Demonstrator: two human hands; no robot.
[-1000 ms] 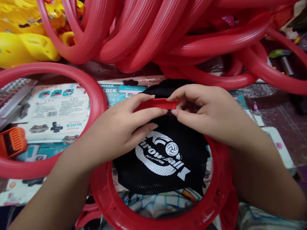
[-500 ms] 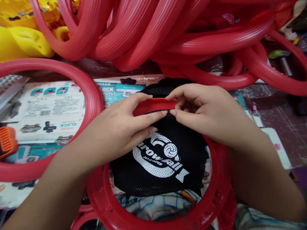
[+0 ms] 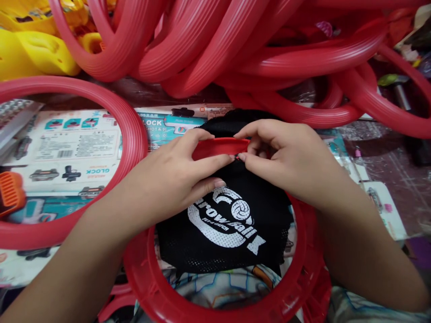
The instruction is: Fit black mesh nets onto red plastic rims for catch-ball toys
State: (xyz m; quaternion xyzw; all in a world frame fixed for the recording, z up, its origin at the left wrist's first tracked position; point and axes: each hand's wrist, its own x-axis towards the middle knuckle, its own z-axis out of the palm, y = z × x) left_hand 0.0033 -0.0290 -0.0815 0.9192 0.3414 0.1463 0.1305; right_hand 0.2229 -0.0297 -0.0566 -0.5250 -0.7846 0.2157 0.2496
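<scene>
In the middle of the frame, a black mesh cloth (image 3: pixel 272 224) with white lettering lies across a smooth red ring (image 3: pixel 138 264). The right hand (image 3: pixel 289 159) has thumb and forefinger pinching the ring's upper rim beside the cloth's edge. The left hand (image 3: pixel 182 168) touches that rim, fingers parted; how firmly they press, I can't tell. Ribbed red hoops (image 3: pixel 205 54) crowd the top.

A toy workshop, it seems — heaped red rings (image 3: pixel 215 58), yellow plastic parts (image 3: pixel 50 54), printed card (image 3: pixel 81 150) on the table (image 3: pixel 395 168).
</scene>
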